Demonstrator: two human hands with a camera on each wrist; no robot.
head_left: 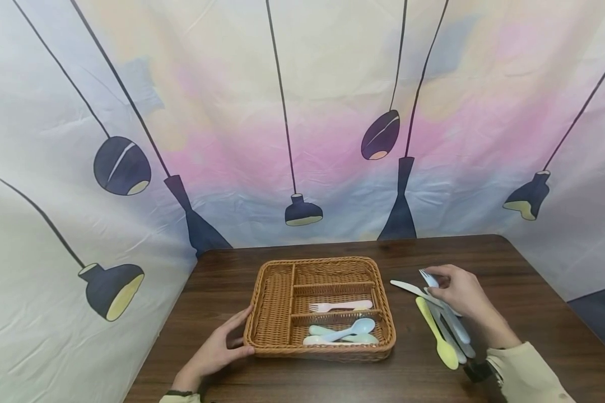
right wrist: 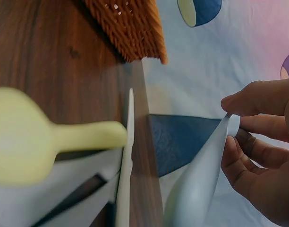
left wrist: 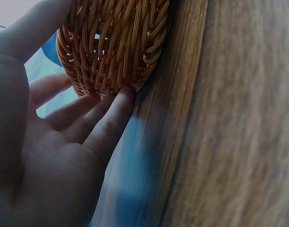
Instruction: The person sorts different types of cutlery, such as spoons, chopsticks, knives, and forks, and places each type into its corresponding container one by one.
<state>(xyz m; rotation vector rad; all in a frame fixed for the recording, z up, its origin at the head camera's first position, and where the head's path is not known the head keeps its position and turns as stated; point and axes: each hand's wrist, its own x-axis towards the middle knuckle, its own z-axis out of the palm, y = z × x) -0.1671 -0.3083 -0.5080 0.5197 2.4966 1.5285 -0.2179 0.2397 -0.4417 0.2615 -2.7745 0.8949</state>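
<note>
My left hand (head_left: 220,342) rests against the left end of a wicker basket (head_left: 274,350), thumb at its front corner. In the left wrist view, extended fingers (left wrist: 109,125) touch the woven side. My right hand (head_left: 461,291) pinches a light blue fork (head_left: 428,278) over the cutlery right of the basket, tines to the upper left. The right wrist view shows thumb and fingertips on the pale piece (right wrist: 196,189). Under and beside that hand lie a yellow spoon (head_left: 437,334), a whitish knife (head_left: 408,287) and several grey-blue pieces (head_left: 451,336), partly overlapping.
The basket has dividers. A pale pink fork (head_left: 340,305) lies in a middle compartment; the front one holds a light blue spoon (head_left: 350,329) over pale green and whitish pieces. The dark wooden table (head_left: 222,268) ends at a printed cloth (head_left: 252,168) behind.
</note>
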